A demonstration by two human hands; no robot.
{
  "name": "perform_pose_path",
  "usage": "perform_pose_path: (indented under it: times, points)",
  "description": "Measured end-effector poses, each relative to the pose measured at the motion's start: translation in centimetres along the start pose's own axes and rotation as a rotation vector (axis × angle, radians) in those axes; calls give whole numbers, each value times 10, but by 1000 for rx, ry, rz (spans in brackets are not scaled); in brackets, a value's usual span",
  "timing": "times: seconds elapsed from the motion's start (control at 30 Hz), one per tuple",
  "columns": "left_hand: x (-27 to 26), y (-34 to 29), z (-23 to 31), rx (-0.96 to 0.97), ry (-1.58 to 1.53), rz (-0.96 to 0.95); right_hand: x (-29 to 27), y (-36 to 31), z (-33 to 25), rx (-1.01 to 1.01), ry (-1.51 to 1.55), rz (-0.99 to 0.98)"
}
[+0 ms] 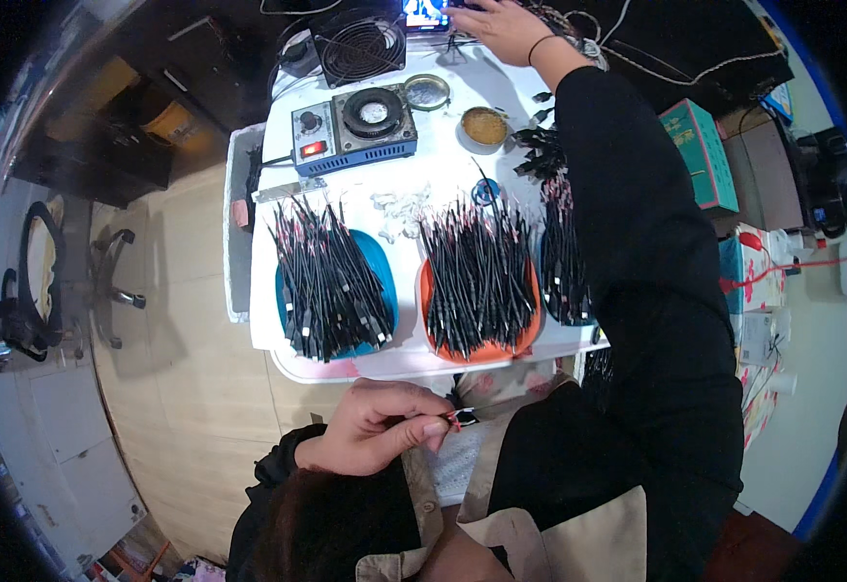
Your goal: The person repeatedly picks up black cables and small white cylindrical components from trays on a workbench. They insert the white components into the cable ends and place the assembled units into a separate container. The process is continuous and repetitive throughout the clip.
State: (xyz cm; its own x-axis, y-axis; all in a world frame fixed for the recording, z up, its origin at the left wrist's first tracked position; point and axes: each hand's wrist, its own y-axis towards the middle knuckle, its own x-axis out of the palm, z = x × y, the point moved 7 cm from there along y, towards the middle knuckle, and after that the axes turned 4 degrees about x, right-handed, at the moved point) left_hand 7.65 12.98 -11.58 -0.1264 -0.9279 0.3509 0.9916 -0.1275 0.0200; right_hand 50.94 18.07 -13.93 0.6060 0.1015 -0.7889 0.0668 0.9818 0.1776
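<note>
My left hand (377,427) is in front of the table's near edge, thumb and forefinger pinched on a black cable (460,419) with thin red and white wire ends. Most of that cable is hidden by my hand. My right hand (509,31) reaches across to the far end of the table, fingers stretched out beside a lit phone (427,14), and I see nothing held in it. Between my hands, black cables with bare-looking tips fill a blue tray (384,254) and an orange tray (538,291). More cables (561,267) lie partly behind my right sleeve.
A blue solder pot (355,136) with a lit red switch stands left of a round tin of amber material (484,128). Behind it are a black fan (358,48) and a round lid (427,91). A green box (700,155) stands to the right, an office chair (108,281) to the left.
</note>
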Motion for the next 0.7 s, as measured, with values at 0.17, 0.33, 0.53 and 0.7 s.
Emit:
perform_pose_path:
  times: [0.17,0.33,0.53,0.7]
  points:
    - [-23,19,-7,-41,22,10,10,22,8,-26,35,31]
    - [-33,17,-21,-144,-113,157,-46,10,40,376,-1,419]
    - [-35,14,-30,0,-258,367,-106,-28,-17,404,1154,-29]
    - [-6,-1,-25,60,-327,359,-217,-145,-148,439,1952,-167]
